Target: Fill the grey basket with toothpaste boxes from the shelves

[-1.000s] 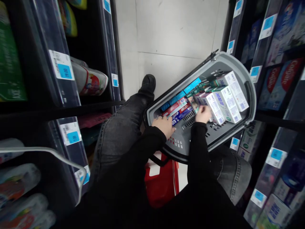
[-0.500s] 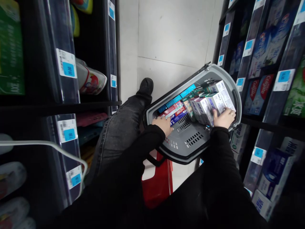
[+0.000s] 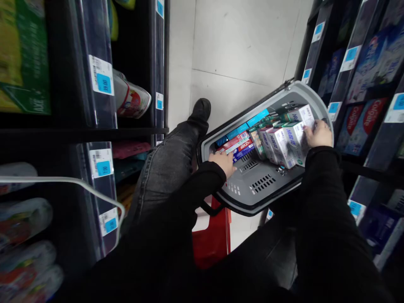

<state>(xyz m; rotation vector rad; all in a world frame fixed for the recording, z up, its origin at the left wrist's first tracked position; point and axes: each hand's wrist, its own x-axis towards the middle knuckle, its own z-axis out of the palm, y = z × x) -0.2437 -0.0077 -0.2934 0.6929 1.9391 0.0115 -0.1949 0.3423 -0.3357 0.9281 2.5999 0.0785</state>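
A grey shopping basket (image 3: 233, 200) with a black rim stands tilted in front of me, holding several toothpaste boxes. My left hand (image 3: 223, 163) reaches over its near left end, fingers spread against the ends of a red box (image 3: 232, 142) and a blue-and-red toothpaste box (image 3: 242, 151). At the far right end my right hand (image 3: 320, 134) lies between the white toothpaste boxes (image 3: 295, 141) and the basket wall. Its thumb touches a white box and its fingers are apart from the thumb; their tips are partly hidden. Blue boxes (image 3: 258, 118) line the back side.
Shelves with blue price tags (image 3: 103, 83) rise on the left. On the right, shelves hold red Colgate boxes (image 3: 372, 118). A pale tiled floor (image 3: 233, 38) lies between. A red object (image 3: 212, 240) is below the basket, and a white cable (image 3: 78, 182) hangs at left.
My right hand has moved away from the front of the white boxes, up and right to the basket's end. My left hand stays by the red and blue boxes. The view has shifted slightly.
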